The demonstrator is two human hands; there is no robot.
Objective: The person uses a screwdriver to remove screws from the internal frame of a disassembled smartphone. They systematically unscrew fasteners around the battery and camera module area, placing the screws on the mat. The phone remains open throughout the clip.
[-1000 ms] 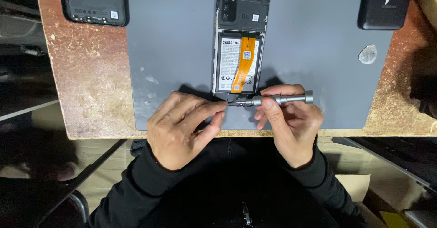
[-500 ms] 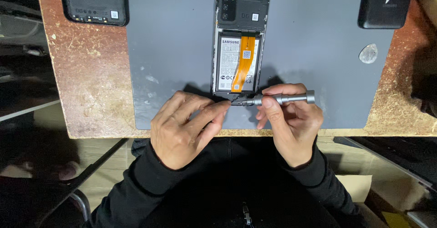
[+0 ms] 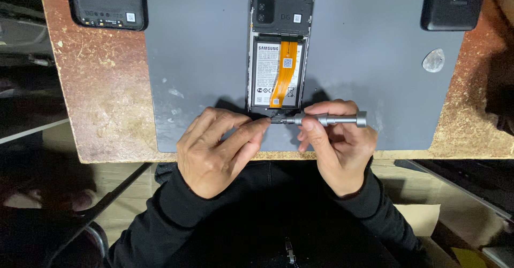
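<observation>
A worn brown wooden surface (image 3: 101, 91) carries a grey mat (image 3: 203, 59), with dim floor (image 3: 123, 187) and dark clutter below.

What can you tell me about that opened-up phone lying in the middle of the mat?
The phone lies flat on the grey mat, back cover off, camera end pointing away from the person. A black upper section holds the camera lenses; below it sits a pale battery crossed by an orange ribbon cable. At its near edge the left hand steadies it with its fingertips, while the right hand holds a silver screwdriver sideways, tip at the bottom corner.
</observation>
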